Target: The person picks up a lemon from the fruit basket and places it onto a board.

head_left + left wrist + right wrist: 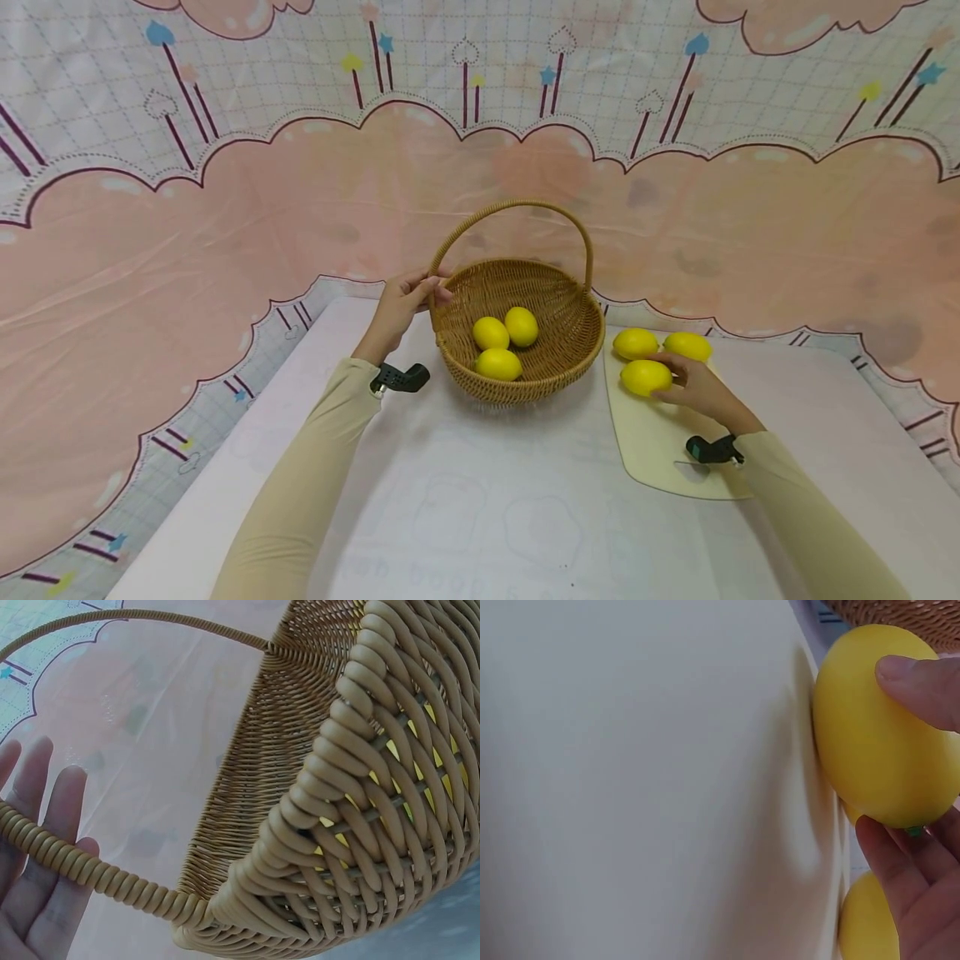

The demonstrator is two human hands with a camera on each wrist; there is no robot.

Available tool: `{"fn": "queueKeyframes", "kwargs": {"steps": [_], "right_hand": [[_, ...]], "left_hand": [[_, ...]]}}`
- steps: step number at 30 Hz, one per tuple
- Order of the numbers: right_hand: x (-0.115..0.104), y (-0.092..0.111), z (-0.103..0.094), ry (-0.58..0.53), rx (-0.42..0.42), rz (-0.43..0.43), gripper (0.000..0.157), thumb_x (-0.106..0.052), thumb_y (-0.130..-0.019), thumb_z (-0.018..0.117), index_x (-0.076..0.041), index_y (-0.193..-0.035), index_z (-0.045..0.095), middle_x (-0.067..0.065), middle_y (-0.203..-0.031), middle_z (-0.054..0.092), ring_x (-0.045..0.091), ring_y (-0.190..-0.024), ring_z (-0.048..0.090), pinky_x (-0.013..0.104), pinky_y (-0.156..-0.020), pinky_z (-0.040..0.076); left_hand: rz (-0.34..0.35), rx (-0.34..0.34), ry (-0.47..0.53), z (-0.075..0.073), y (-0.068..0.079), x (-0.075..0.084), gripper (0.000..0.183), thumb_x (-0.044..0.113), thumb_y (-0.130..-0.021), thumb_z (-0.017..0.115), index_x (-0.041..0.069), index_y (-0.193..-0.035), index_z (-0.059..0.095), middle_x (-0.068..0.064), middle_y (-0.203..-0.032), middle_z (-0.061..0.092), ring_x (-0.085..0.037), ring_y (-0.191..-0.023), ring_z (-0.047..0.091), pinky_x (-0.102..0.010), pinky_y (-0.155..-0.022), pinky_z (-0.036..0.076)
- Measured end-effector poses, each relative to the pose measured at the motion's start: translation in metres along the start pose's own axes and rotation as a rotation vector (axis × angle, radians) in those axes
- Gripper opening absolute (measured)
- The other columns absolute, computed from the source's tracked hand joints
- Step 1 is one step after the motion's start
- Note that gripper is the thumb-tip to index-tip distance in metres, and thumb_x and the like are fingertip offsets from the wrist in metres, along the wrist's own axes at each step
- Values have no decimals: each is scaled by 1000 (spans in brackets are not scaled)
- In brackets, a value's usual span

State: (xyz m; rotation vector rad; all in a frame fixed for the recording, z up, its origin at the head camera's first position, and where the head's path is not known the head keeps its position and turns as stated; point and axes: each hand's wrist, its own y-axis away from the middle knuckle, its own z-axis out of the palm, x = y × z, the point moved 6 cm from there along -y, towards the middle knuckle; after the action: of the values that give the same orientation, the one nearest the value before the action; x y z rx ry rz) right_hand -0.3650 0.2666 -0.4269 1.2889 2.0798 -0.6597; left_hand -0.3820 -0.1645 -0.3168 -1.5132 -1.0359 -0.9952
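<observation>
A wicker basket (558, 346) stands on the table with three lemons (498, 364) inside. My left hand (401, 307) holds the lower left end of its arched handle (525, 204). In the left wrist view, the fingers (64, 802) lie behind the wrapped handle (112, 883); the thumb is out of sight. My right hand (701, 387) grips a lemon (643, 377) at the board's left part. In the right wrist view, the thumb lies on one side of this lemon (877, 727) and the fingers on the other. Two more lemons (636, 343) sit just behind it.
A pale cutting board (652, 454) lies to the right of the basket on the white table (480, 500). Behind the table hangs a pink cloth (322, 200) printed with clouds. Both wrists carry small black cameras (405, 378).
</observation>
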Motion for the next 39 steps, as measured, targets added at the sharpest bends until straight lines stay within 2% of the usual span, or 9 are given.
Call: {"fn": "queueKeyframes", "kwargs": {"steps": [5, 13, 21, 25, 32, 39], "right_hand": [[1, 0, 0, 15, 19, -21, 59, -14, -83, 71, 8, -131, 45, 27, -134, 46, 42, -121, 46, 48, -101, 40], [-3, -1, -1, 15, 19, -38, 58, -12, -83, 71, 8, -131, 45, 28, -133, 47, 45, -121, 45, 54, -101, 36], [-3, -2, -3, 16, 27, -23, 57, -11, -83, 71, 8, -131, 46, 28, -131, 48, 44, -119, 47, 52, -99, 39], [-2, -2, -3, 13, 24, -9, 57, -10, -83, 70, 9, -131, 45, 28, -132, 47, 45, -120, 46, 51, -100, 38], [-4, -2, -4, 26, 8, -15, 57, -10, -84, 70, 10, -130, 45, 30, -133, 46, 47, -121, 45, 52, -100, 37], [-5, -2, -5, 20, -69, -31, 55, -11, -84, 69, 7, -131, 46, 29, -136, 43, 47, -124, 43, 54, -101, 36]], "left_hand": [[-2, -7, 3, 0, 0, -1, 36, 20, -100, 46, -6, -122, 56, 14, -74, 67, -4, -78, 66, -23, -81, 54], [-7, -7, 14, -1, -1, -3, 36, 20, -99, 46, -6, -122, 56, 13, -73, 67, -4, -78, 66, -21, -81, 54], [-15, 0, -4, -1, 0, -2, 36, 22, -99, 46, -5, -122, 56, 14, -73, 66, -4, -79, 66, -34, -91, 53], [-18, 2, -8, -1, 1, -1, 35, 22, -99, 46, -4, -122, 56, 14, -74, 66, -5, -80, 65, -37, -92, 52], [-22, 5, -8, -1, 0, -3, 36, 22, -99, 47, -4, -122, 56, 14, -74, 66, -5, -79, 65, -33, -89, 54], [-12, 6, 2, -2, 0, -2, 34, 21, -99, 47, -4, -121, 57, 13, -74, 66, -4, -78, 65, -25, -83, 54]]}}
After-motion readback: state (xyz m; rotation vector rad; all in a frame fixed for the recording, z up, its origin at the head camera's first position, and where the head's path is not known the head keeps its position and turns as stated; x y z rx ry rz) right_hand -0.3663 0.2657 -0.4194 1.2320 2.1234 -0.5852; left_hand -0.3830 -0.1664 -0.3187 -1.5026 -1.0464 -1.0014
